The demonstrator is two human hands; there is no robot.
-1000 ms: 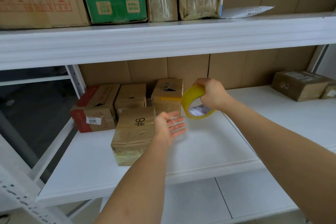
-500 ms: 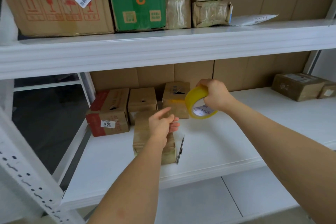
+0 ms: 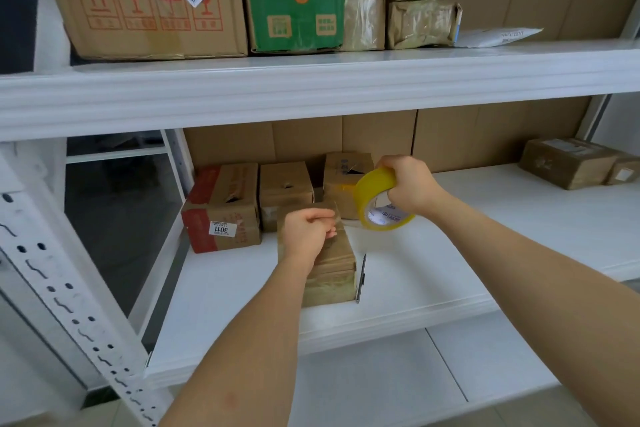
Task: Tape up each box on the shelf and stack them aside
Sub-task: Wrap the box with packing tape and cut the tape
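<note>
A: Where are the hands?

B: Both reach over the middle shelf [image 3: 450, 274]. The right hand [image 3: 410, 184] grips the yellow tape roll [image 3: 379, 199], fingers curled through its core, and holds it tilted above the shelf, just in front of the back boxes.

A: And the left hand?

B: The left hand [image 3: 306, 230] sits over the front box [image 3: 332, 263], fingers drawn together in a pinch at the box's far top edge. Whether a tape end is between them, I cannot tell; it is too thin and clear to see.

A: Where is that box?

B: Near the shelf's front edge, toward its left end. A dark slim tool [image 3: 362, 276] lies along its right side, touching or nearly so.

A: What else is there?

B: Three boxes stand in a row behind, by the back edge: a red-sided box [image 3: 221, 208] at the left with a white label, a plain box [image 3: 285, 189] in the middle, and a third box [image 3: 341, 172] partly behind the roll. Two brown parcels [image 3: 568, 163] sit well apart at the shelf's far right. On the top shelf [image 3: 311, 87] stand a big carton [image 3: 138, 0], a green carton [image 3: 294, 0] and wrapped packets [image 3: 415, 10].
</note>
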